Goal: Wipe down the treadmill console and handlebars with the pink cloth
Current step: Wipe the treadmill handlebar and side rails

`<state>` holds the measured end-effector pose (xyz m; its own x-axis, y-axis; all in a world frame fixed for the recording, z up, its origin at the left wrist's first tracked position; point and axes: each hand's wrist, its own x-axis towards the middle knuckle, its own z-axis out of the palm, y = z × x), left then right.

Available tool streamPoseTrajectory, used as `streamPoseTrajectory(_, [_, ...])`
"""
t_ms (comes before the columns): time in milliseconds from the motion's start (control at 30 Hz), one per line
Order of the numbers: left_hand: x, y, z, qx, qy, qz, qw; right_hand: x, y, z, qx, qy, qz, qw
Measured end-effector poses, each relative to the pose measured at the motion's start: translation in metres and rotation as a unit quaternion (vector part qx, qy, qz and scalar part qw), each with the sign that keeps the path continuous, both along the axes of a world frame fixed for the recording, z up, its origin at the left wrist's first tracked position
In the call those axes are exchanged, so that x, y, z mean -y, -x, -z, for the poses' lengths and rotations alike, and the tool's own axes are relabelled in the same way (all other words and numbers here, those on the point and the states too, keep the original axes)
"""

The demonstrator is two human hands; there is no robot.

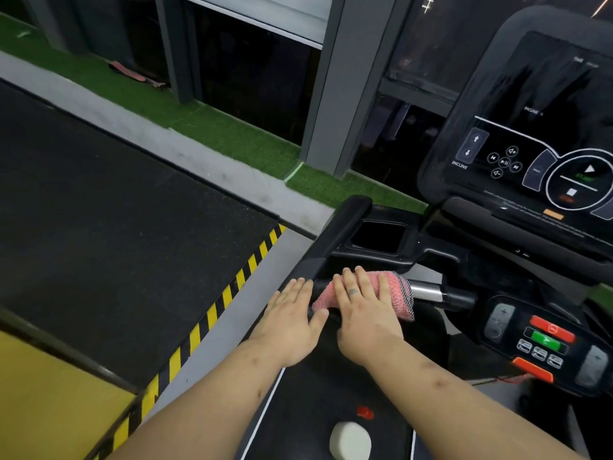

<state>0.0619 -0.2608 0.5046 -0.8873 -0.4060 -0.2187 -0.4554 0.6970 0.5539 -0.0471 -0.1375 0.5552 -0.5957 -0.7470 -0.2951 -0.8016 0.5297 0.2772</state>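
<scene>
The pink knitted cloth (396, 290) lies draped over the black-and-silver treadmill handlebar (428, 291). It is pinned beneath the right hand (365, 307), whose straight fingers press it down. The left hand (292, 313) rests flat and relaxed just beside it on the bar.

**Bare arms, a few small marks**

Your right forearm (464, 403) and left forearm (205, 406) are bare as far as they show. Just ahead of your right wrist (371, 348), the right hand (361, 313) has a small dark mark (353, 291) on one finger. Behind that wrist, dark spots (441, 381) dot the forearm. Left of it, similar specks (256, 361) dot the left forearm behind the bare left hand (288, 323).
</scene>
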Motion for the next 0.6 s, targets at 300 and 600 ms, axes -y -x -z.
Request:
streamPoseTrajectory(300, [-0.002,0.002,0.001,-0.002,0.003,-0.011,1.0,0.008,0.001,0.009,-0.007,-0.023,-0.028,0.999])
streamPoseTrajectory(600, [0.001,-0.003,-0.007,-0.016,-0.027,-0.019,0.999,-0.039,0.017,-0.017,-0.022,0.025,0.007,0.999])
